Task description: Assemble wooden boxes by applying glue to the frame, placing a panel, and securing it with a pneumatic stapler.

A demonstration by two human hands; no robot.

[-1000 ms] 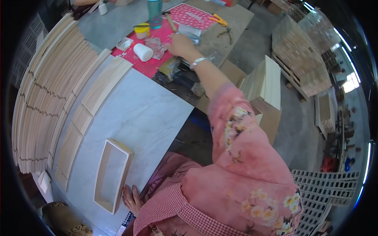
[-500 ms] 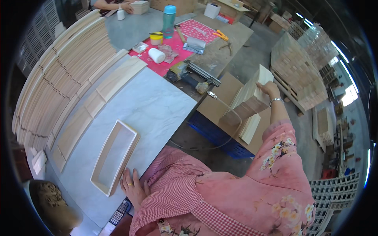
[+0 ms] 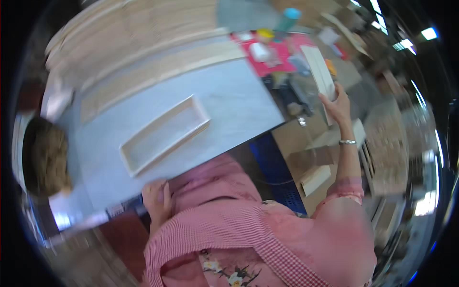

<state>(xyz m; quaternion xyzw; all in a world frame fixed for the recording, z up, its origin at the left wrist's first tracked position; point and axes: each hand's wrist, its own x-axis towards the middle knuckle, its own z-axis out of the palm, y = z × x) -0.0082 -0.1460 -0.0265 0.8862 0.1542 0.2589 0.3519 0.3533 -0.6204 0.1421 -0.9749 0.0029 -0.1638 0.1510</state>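
Observation:
My right hand (image 3: 338, 106) is raised above the cardboard at the right, thumb and fingers closed on a pale wooden board (image 3: 317, 69). The board stands tilted, its long end pointing away from me. A line runs along its face; whether it is one piece or two I cannot tell. At the table's near edge is my left hand (image 3: 158, 197), just short of the frame, its fingers blurred and partly hidden. An open rectangular wooden frame (image 3: 165, 152) lies slantwise on the pale marble-patterned tabletop (image 3: 229, 91).
A strip of thin boards (image 3: 158, 76) lies behind the frame, with stacked slats (image 3: 129, 38) beyond. Cardboard (image 3: 299, 136) tops a blue crate (image 3: 272, 165) at right, bearing more boards (image 3: 315, 179). A nail gun (image 3: 291, 98) and teal bottle (image 3: 289, 19) are at the far right.
My right hand has lifted a board off the stack and carried it toward the table. My left hand has come off the frame's side. The whole view has swung left.

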